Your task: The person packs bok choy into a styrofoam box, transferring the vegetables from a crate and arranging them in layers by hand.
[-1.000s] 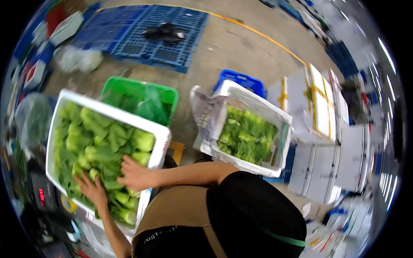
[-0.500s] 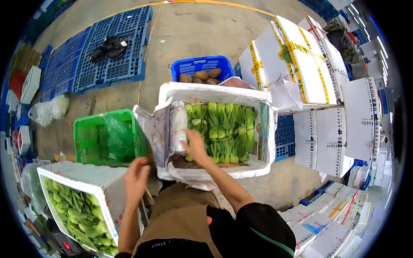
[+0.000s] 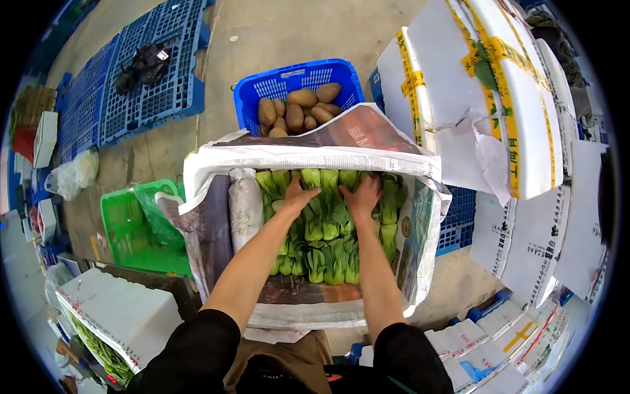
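Note:
Rows of green bok choy [image 3: 331, 259] lie in a foam box [image 3: 315, 318] lined with printed newspaper. My left hand [image 3: 300, 195] reaches into the upper row, thumb turned inward, fingers curled down among the heads. Opposite it, my right hand [image 3: 363, 196] grips the same row from the right. Several heads are between the two hands, and my fingertips are partly hidden by the leaves. Along the box's left inner side is a paper-wrapped roll [image 3: 245, 207], its contents hidden.
Beyond the box is a blue basket [image 3: 295, 69] of potatoes [image 3: 295, 118]. A green crate [image 3: 131, 230] and a white foam box [image 3: 125, 312] with leafy greens are at left. White boxes [image 3: 459, 98] are stacked at right. Blue pallets [image 3: 154, 85] lie at far left.
My left hand has come from beside the box into the bok choy. My right hand has moved from the wrapped roll to the upper row. The view is closer over the box.

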Demonstrator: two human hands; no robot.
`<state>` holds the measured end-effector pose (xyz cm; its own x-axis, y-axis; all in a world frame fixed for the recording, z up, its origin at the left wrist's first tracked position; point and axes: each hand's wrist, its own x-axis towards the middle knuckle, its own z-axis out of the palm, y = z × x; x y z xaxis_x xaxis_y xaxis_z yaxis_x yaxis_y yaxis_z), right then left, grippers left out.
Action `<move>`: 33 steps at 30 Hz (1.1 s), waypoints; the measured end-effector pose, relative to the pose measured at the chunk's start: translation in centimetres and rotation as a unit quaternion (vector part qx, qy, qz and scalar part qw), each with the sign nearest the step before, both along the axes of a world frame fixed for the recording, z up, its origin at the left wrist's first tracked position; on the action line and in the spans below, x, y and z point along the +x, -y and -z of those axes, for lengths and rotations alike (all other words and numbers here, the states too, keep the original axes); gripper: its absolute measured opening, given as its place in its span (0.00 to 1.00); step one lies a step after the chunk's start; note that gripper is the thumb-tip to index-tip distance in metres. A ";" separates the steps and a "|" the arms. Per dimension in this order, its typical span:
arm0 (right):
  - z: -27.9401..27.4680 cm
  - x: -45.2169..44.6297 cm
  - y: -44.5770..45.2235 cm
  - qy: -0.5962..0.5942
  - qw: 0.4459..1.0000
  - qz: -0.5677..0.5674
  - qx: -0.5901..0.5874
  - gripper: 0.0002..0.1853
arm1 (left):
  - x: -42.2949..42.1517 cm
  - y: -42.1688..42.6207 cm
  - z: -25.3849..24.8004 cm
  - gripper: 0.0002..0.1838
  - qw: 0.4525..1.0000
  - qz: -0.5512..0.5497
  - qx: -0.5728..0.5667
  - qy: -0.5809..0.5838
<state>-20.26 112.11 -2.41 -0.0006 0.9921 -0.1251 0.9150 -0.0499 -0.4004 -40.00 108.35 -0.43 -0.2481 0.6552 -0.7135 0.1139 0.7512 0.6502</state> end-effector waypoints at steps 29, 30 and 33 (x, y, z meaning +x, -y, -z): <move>1.7 -2.5 2.9 -0.080 0.996 -0.009 0.044 0.40 | 0.8 0.4 2.9 0.45 0.998 -0.050 0.031 -0.005; 1.4 -2.9 2.9 -0.107 0.993 0.015 0.046 0.39 | 1.0 0.3 2.8 0.45 0.998 -0.053 0.025 -0.015; -0.2 -3.6 3.7 -0.165 0.984 0.061 -0.027 0.36 | 1.7 1.0 2.2 0.40 0.993 -0.104 0.055 -0.007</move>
<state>-23.84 108.45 -2.21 0.0693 0.9793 -0.1903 0.7220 -0.1808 -0.6678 -38.33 107.36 -2.65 -0.3954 0.6631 -0.6355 -0.0270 0.6832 0.7297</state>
